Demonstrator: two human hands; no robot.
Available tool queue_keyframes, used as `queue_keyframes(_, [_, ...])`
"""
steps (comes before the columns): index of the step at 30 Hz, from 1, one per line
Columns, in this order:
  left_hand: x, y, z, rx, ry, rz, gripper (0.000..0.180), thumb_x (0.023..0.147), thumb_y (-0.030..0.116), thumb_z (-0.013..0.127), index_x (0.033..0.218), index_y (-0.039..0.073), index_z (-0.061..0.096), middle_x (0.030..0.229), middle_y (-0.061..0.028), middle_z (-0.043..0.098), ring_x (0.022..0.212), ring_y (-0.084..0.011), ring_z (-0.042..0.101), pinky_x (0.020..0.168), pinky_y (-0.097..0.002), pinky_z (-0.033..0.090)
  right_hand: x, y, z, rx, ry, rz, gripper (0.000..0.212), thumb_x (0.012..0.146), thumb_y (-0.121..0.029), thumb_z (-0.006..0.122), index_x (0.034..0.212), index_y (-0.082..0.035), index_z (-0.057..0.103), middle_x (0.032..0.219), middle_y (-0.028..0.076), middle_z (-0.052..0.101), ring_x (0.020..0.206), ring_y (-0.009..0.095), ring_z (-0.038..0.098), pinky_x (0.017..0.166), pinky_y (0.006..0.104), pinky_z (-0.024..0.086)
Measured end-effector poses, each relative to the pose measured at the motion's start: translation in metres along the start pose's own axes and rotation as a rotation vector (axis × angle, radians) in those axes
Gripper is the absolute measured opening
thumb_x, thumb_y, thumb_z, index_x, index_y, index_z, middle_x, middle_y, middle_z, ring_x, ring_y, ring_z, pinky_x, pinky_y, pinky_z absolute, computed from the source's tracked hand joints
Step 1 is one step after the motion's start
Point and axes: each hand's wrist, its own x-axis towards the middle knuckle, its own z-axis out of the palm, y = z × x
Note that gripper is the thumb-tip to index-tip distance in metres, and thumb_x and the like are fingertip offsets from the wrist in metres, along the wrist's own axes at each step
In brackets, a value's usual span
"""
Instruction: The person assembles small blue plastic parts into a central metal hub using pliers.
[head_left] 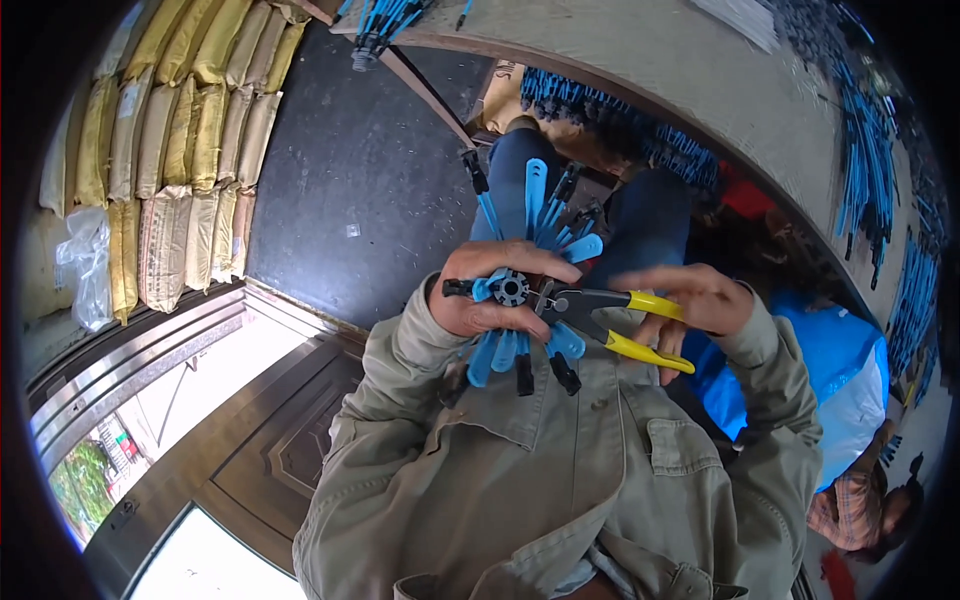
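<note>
In the head view, the left hand (465, 268) is closed around a black hub (511, 289), its fingers lying above and below the round face, with blue strips (536, 190) fanning out on all sides. The hub is held above the lap, at the front of the jacket (520, 480). The right hand (715, 300) is wrapped around the yellow handles of the pliers (592, 300), loosely as it seems; the upper finger is blurred, so its exact contact cannot be told. The handles stand apart, and the tool's nose reaches the right side of the hub, between the left fingers; whether it bites on anything is too small to tell.

The likeliest trouble is pinched skin, since those fingers are so near the metal. A slack right grip could let the pliers twist and mar the hub or a strip. If the left hand eased, the uneven fan might tip the hub, as nothing else clearly supports it. Strips pointing toward the jacket could catch on the cloth. A dropped piece might fall past the knees, away from the surface (640, 50).
</note>
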Motion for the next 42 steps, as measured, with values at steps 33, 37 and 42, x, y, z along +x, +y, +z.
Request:
queue_keyframes(33, [0.0, -0.003, 0.015, -0.001, 0.152, -0.034, 0.045, 0.066, 0.017, 0.08, 0.103, 0.001, 0.059, 0.091, -0.0075, 0.063, 0.081, -0.0153, 0.06, 0.071, -0.0264, 0.046, 0.024, -0.026, -0.035, -0.515, -0.09, 0.065, 0.022, 0.08, -0.015, 0.064, 0.089, -0.003, 0.049, 0.082, 0.012, 0.054, 0.065, 0.025, 0.06, 0.054, 0.0335, 0.047])
queue_keyframes(37, [0.001, -0.004, 0.011, 0.001, 0.087, -0.015, 0.047, 0.064, 0.019, 0.081, 0.102, 0.001, 0.059, 0.086, -0.0068, 0.062, 0.077, -0.0138, 0.06, 0.067, -0.0255, 0.046, 0.028, -0.039, -0.043, -0.117, -0.242, 0.301, 0.021, 0.087, -0.015, 0.058, 0.096, -0.002, 0.044, 0.076, 0.01, 0.058, 0.058, 0.022, 0.063, 0.049, 0.0299, 0.048])
queue_keyframes(42, [0.004, -0.002, 0.017, 0.066, 0.11, -0.05, 0.048, 0.064, 0.02, 0.081, 0.101, 0.001, 0.058, 0.085, -0.0073, 0.062, 0.075, -0.0136, 0.059, 0.066, -0.0258, 0.046, 0.034, -0.049, -0.042, -0.291, -0.28, 0.279, 0.021, 0.089, -0.014, 0.055, 0.099, -0.002, 0.042, 0.075, 0.009, 0.062, 0.057, 0.018, 0.064, 0.048, 0.0274, 0.049])
